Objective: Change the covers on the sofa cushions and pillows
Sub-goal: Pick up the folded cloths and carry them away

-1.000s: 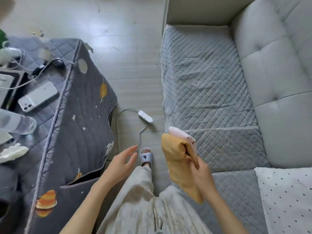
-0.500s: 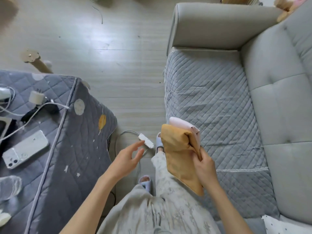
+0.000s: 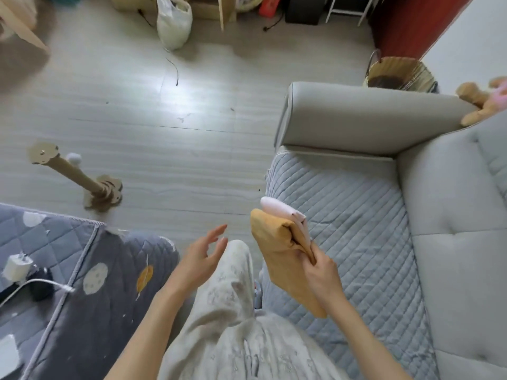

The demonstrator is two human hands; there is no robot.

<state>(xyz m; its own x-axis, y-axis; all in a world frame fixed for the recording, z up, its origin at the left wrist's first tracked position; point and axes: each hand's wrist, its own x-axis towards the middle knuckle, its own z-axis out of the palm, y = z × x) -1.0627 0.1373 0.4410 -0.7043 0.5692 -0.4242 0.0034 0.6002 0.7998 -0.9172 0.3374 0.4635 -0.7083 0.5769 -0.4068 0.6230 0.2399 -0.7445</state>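
My right hand [image 3: 322,272] pinches the folded covers, a mustard-yellow cover [image 3: 279,253] with a pale pink cover [image 3: 277,211] tucked behind it, held up just over the front edge of the sofa seat [image 3: 343,215]. My left hand [image 3: 201,259] hangs free, fingers loose, holding nothing, out over my knee. The way I read it, the job now is to get these covers laid down flat on the quilted seat, so I should bring the left hand across, take the bottom corner and keep the fold from slipping apart. One pinch on two layers feels thin; the pink one could slide out. Around me: the quilted surface [image 3: 82,270] at my left with a charger [image 3: 15,267] and cable, a scratching post [image 3: 79,176] on the floor, a wicker basket [image 3: 397,74] behind the sofa arm [image 3: 356,116], a plush toy [image 3: 482,102] on the backrest. Nothing blocks the seat itself.
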